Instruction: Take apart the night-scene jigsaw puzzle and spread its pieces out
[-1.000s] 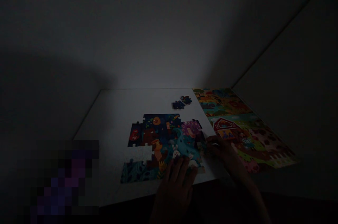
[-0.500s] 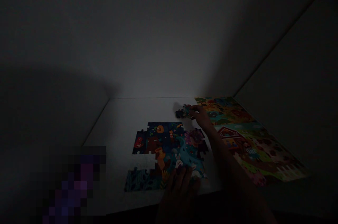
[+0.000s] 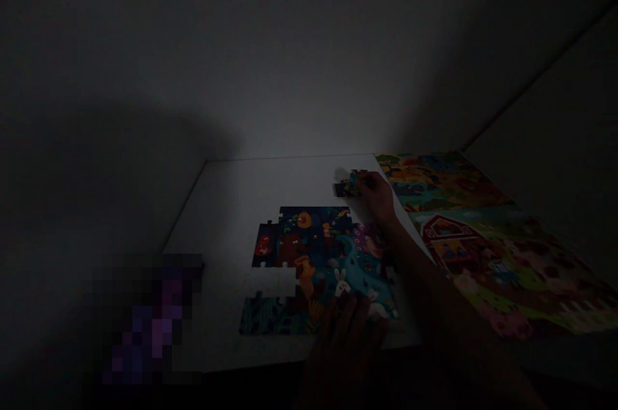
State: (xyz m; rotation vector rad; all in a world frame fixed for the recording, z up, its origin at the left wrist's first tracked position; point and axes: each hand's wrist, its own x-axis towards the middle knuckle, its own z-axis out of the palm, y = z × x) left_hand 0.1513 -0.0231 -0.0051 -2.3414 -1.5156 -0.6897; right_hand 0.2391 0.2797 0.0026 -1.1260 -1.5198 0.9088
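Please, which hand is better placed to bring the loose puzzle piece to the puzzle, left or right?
Right, probably: the right hand has its fingers on the loose puzzle piece. The left hand lies at the near edge of the assembled puzzle, farther from that piece.

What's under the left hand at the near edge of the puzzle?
The left hand lies over the near edge of the jigsaw puzzle, just below the white rabbit. Printed pieces show beside the fingers; the part beneath the palm is covered.
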